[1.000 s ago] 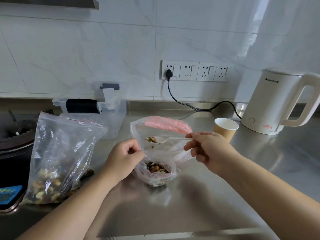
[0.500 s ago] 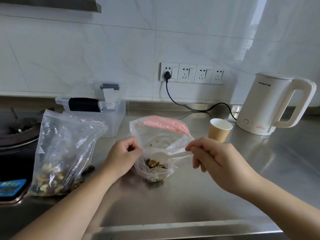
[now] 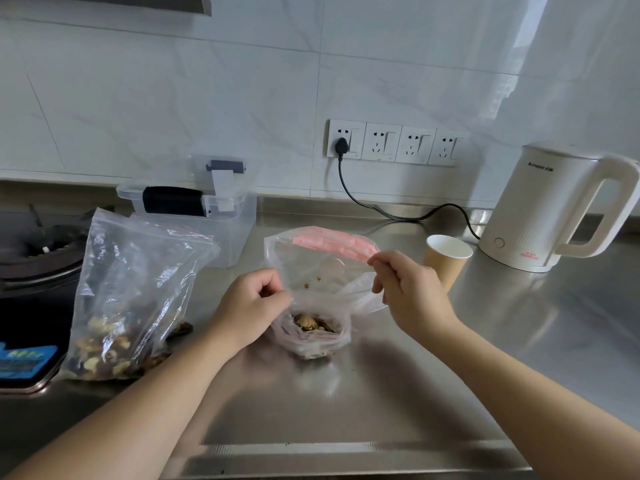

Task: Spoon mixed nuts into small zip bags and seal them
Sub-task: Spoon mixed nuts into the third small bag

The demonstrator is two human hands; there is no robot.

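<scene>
Both hands pinch the small zip bag: left hand [image 3: 254, 301] on its near rim, right hand [image 3: 407, 289] at the pink strip. Bag [image 3: 311, 327] stands mid-counter, nuts [image 3: 311, 323] low inside (spoon's a faint blur). One slip and it tips, spilling.

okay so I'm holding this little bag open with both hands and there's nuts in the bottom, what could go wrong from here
The small zip bag stands unsupported on the steel counter, held only at its rim by your left hand and right hand; letting go could tip it and spill the nuts. Crumbs cling to the bag's inner wall; any in the zip track might stop it sealing. The paper cup sits close behind your right hand, easy to knock.
</scene>
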